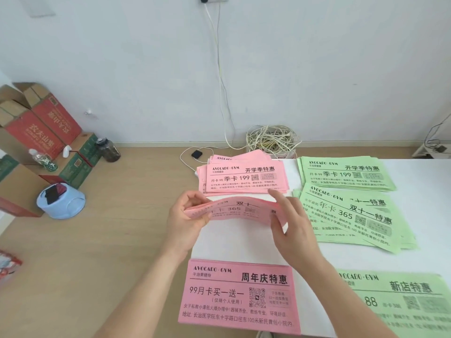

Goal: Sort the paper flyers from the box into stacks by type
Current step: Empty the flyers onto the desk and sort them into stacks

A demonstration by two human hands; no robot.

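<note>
A white table (231, 242) stood by a pale wall over a wooden floor. Above it, the fingers (194, 197) of the left hand (189, 215) curled round the left end of a bowed bundle of pink flyers (234, 211), while the right hand (290, 225) gripped its right end between thumb and fingers. Behind the bundle lay a far pink stack (244, 179) and nearest the person a near pink stack (239, 293), with a far green stack (346, 174), a middle green stack (353, 218) and a near green stack (410, 303) to the right, and cardboard boxes (36, 125) on the floor well off to the left.
</note>
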